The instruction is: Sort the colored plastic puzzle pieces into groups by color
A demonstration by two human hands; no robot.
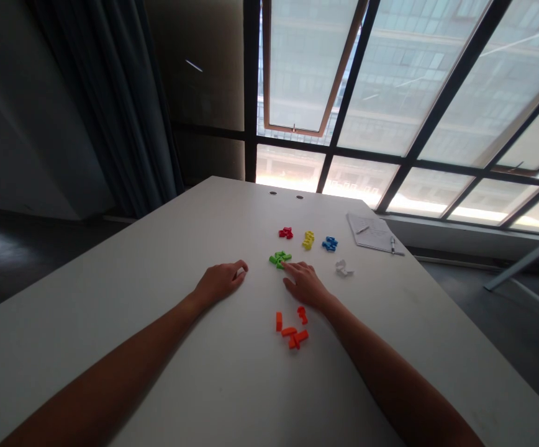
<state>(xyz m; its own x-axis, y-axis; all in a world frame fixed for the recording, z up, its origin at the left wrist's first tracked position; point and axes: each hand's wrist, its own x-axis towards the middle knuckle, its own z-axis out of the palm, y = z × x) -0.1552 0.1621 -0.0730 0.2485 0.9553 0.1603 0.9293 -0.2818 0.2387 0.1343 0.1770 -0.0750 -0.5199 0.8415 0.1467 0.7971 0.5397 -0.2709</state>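
1. Left hand (220, 280), left of the small, blocky, bright-green pieces (274, 260), is curled narrow; I cannot tell whether it holds anything.
2. Right hand (307, 284), fingers loosely spread, touches the green pieces' near right side.
3. Small, blocky orange pieces (289, 332) lie nearer.

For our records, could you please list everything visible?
Windows: several, whitish, behind
Curtain: one, blue, left
Metal frame: one, grey, right
Table: one, white, centre
Grommets: two, dark, rear
Notepad: one, white, right
Pens: two, pale, on notepad
Red pieces: several, red, rear
Blue pieces: several, blue, rear
Yellow pieces: several, yellow, between those
White pieces: several, white, rightmost
Green pieces: several, green, central
Orange pieces: several, orange, nearest
Forearms: two, bare, foreground
Left hand: one, bare, central
Right hand: one, bare, at green
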